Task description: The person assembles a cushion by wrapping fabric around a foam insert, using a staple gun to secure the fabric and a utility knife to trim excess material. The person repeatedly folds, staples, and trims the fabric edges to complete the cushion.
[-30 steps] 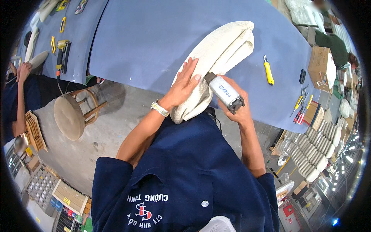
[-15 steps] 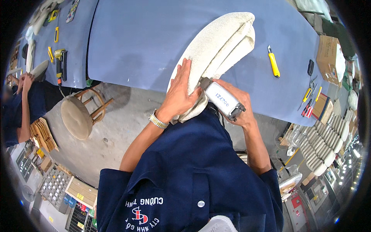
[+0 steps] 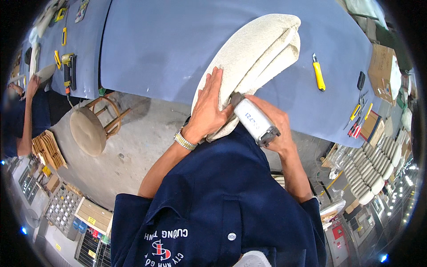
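Note:
A curved, cream fabric-covered cushion piece (image 3: 249, 49) lies across the front edge of the blue table, its near end against my body. My left hand (image 3: 208, 104) is flat on its near part, fingers stretched together and thumb toward the tool. In my right hand (image 3: 276, 127) is a staple gun (image 3: 254, 118) with a silver-white body and dark ends. Its nose meets the folded fabric beside my left thumb; the exact contact point is hidden.
The blue table (image 3: 151, 49) holds a yellow utility knife (image 3: 318, 75), pliers and screwdrivers (image 3: 356, 120) at right, and another staple gun (image 3: 69, 73) at left. A round stool (image 3: 89, 131) stands below. A co-worker (image 3: 26, 107) works far left. A cardboard box (image 3: 381, 69) sits far right.
The cushion piece has shifted slightly to the right. The staple gun has tilted a little and moved slightly down its length. My left hand keeps its place on the fabric.

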